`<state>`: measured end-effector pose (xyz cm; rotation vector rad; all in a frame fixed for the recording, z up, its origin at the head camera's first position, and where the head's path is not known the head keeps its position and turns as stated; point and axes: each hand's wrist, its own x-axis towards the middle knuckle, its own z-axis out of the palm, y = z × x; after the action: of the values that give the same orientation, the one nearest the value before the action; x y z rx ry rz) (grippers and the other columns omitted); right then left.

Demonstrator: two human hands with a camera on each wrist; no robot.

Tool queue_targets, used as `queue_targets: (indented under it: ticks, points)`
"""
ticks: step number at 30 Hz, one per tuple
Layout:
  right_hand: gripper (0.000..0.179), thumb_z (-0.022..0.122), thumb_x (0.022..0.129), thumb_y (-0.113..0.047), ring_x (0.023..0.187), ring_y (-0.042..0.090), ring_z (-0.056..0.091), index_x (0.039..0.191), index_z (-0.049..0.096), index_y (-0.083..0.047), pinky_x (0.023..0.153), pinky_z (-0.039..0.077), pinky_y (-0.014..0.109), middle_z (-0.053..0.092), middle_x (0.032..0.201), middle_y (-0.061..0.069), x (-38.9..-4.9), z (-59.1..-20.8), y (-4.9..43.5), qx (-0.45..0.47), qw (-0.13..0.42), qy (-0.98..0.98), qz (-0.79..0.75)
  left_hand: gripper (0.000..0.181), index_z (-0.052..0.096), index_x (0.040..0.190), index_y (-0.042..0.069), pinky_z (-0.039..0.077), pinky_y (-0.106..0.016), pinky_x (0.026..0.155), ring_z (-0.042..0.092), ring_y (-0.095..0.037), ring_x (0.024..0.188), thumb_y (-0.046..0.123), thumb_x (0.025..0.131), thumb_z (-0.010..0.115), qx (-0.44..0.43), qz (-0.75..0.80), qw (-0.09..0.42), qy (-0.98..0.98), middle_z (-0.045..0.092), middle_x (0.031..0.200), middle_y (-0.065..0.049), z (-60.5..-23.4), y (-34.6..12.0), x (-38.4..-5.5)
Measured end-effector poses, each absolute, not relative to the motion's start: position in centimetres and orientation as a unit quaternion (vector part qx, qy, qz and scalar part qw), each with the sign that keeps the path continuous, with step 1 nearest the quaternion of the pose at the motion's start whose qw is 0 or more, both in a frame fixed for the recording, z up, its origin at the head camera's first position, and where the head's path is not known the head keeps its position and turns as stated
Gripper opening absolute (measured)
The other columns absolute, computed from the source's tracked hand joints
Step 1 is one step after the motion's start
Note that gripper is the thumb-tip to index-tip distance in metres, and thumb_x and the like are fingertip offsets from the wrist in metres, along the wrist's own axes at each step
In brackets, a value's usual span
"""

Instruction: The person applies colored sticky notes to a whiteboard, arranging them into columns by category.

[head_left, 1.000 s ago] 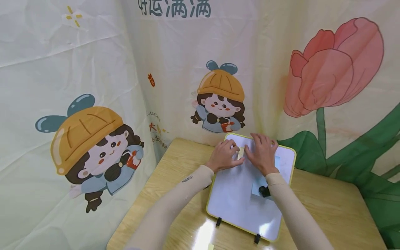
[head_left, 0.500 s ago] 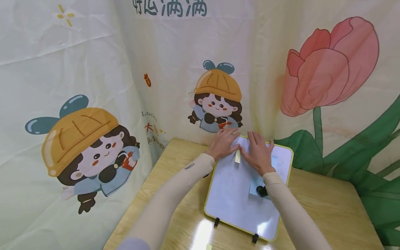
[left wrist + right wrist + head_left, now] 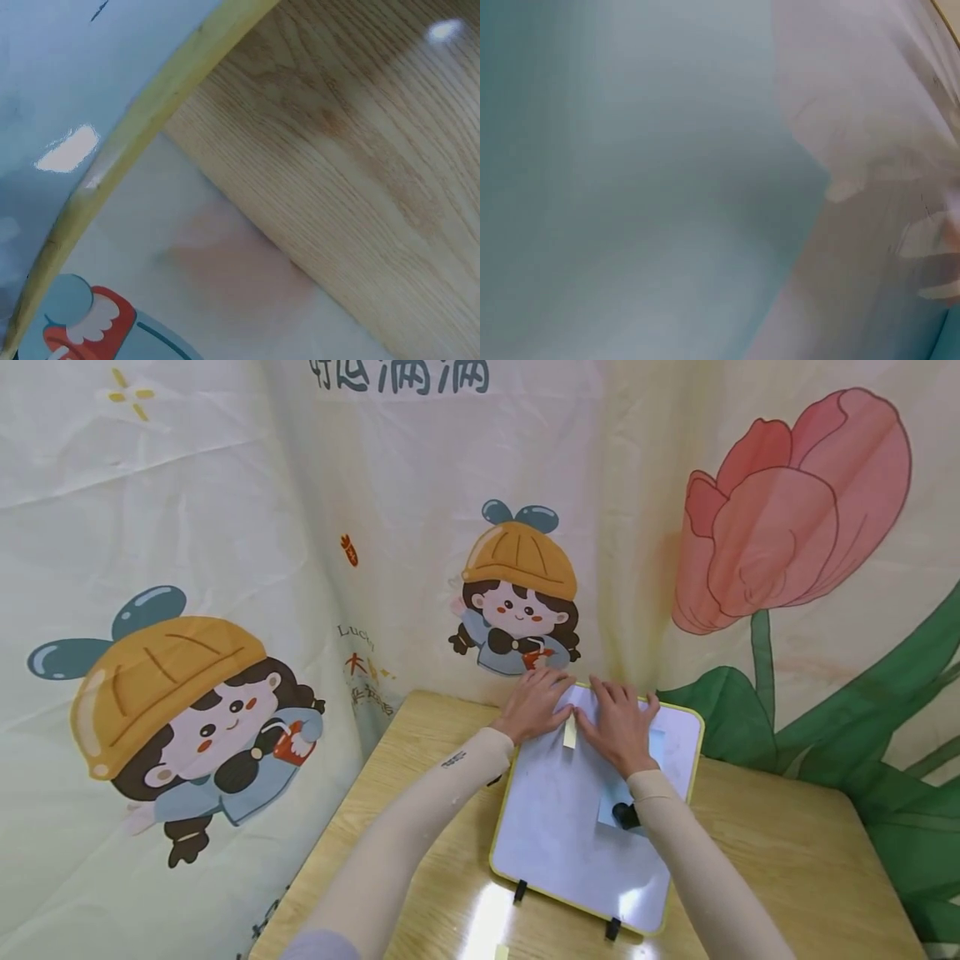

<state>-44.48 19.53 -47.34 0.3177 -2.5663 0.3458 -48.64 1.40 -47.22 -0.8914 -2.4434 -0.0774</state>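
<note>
- Working at the pale yellow strip [image 3: 570,735], which lies on the whiteboard [image 3: 551,831] near its far edge.
- My left hand [image 3: 532,704] and right hand [image 3: 619,727] reach toward the whiteboard's far edge, fingers extended, thumbs close together at the strip's top; whether they press it I cannot tell.
- I judge the strip placed, its top end perhaps unfinished; the blue sheet [image 3: 612,793] is already on the whiteboard's right half.
- A second ago my left hand sits lower on the whiteboard, fingers bent at the strip; now the strip's lower end shows bare.
</note>
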Motion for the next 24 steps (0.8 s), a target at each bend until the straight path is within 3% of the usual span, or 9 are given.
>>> queue_targets:
  ticks: [24]
  points:
    - [0.061,0.065,0.085,-0.041,0.112,0.037,0.049,0.137,0.055,-0.010,0.098,0.014,0.069,0.060,0.121,0.018,-43.64,-47.10,20.18,0.117,0.293,-0.936,0.155,0.044,0.056,0.135,0.017,0.042,-0.035,0.098,0.048,-0.018,0.122,0.036,0.096,0.056,-0.321,-0.060,0.261,-0.909,0.056,0.134,0.000,-47.22,0.94,-48.18]
